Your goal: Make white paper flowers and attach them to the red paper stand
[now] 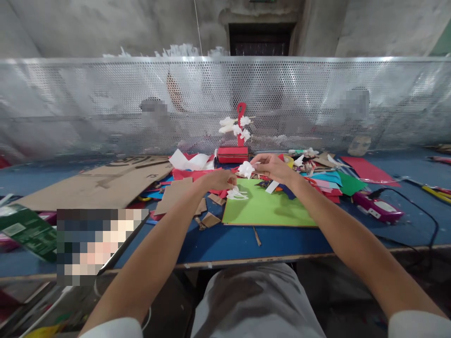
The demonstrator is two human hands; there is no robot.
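Note:
My right hand [270,167] pinches a small white paper flower [245,170] above the far edge of a lime-green sheet [271,211]. To its left, my left hand [222,180] hangs with its fingers closed and pointing down. Just below those fingertips are thin white paper cutouts [237,193] over the green sheet's left corner; whether the fingers grip them is unclear. Behind both hands stands a red stem with a curled top [241,112], rising from a red box-shaped base [232,155]. Several white flowers [237,129] sit on that stem.
Brown cardboard [91,183] covers the left of the blue table [218,246]. Paper and cardboard scraps crowd both sides of the green sheet. A purple device [378,208] with a black cable lies at right. A perforated metal panel [299,103] rises behind. A pixelated tablet-like object [95,244] is at left.

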